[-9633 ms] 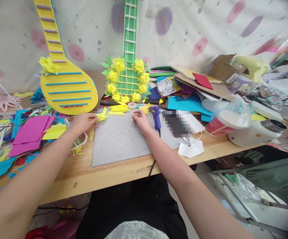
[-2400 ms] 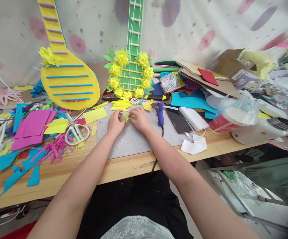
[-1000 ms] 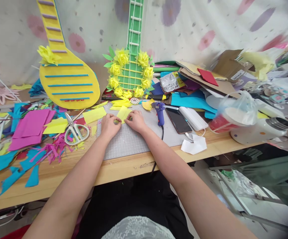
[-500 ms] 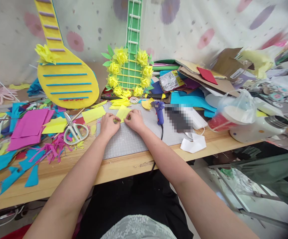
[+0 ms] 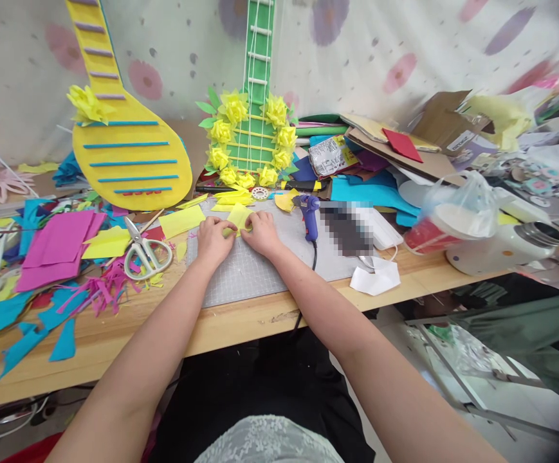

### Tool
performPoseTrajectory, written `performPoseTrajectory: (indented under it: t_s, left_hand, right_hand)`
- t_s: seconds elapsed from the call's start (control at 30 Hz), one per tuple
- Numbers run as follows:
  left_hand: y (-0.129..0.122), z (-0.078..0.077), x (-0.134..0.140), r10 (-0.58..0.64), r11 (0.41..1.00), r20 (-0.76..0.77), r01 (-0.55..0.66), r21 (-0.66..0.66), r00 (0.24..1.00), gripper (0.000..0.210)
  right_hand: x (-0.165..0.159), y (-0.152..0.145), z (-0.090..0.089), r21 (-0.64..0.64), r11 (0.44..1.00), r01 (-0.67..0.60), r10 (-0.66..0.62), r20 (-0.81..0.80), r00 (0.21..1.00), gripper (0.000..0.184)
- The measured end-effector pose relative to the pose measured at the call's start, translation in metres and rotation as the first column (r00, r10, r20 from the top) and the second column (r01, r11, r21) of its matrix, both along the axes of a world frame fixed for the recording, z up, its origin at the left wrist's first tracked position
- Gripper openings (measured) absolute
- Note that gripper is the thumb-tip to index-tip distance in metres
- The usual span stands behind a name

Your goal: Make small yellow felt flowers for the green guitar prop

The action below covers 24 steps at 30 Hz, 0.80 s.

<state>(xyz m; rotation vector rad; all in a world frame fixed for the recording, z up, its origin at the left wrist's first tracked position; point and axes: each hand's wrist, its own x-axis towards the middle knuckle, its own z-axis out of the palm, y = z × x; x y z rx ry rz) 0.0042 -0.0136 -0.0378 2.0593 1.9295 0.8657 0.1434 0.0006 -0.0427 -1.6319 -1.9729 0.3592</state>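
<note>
Between my hands is a small piece of yellow crepe paper (image 5: 237, 217), its near edge pinched by both. My left hand (image 5: 215, 239) grips the paper's left side, fingers curled and thumb tucked in. On the right side my right hand (image 5: 261, 233) pinches it with fingertips and thumb. Both rest over the grey cutting mat (image 5: 240, 283). Just beyond lie yellow paper strips (image 5: 231, 200) and a white round spool (image 5: 260, 193). A yellow paper sheet (image 5: 181, 222) lies left of my hands, and a purple glue gun (image 5: 311, 218) stands to the right.
Scissors (image 5: 145, 254) lie among magenta paper (image 5: 57, 247) and scraps at left. A yellow paper instrument (image 5: 132, 154) and a green one with yellow flowers (image 5: 255, 141) lean at the back. A bagged cup (image 5: 446, 222) and white jar (image 5: 501, 251) stand at right.
The near edge of the yellow paper has been curled or folded between my fingers, and less of its flat surface shows. My hands stay in nearly the same place.
</note>
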Motion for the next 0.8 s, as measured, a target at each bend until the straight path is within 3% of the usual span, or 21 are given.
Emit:
performPoseTrajectory:
  t_s: [0.33,0.57,0.8]
  left_hand:
    - [-0.0041,0.0070,0.0039,-0.010,0.998,-0.079,0.005,-0.067,0.997,0.021]
    - [-0.0043,0.0083,0.0033,-0.012,0.995,-0.083,0.004,-0.095,0.996,0.022]
    - [-0.0046,0.0077,0.0047,-0.003,0.997,-0.089,-0.004,-0.074,0.996,0.022]
  right_hand:
    - [-0.0005,-0.0056,0.0018,0.033,0.999,-0.026,0.021,0.124,0.992,0.025]
    - [0.0033,-0.0064,0.0076,0.104,0.992,0.074,-0.092,0.185,0.978,0.028]
    - [-0.0034,-0.0085,0.0046,0.090,0.995,-0.052,0.037,0.156,0.987,0.028]
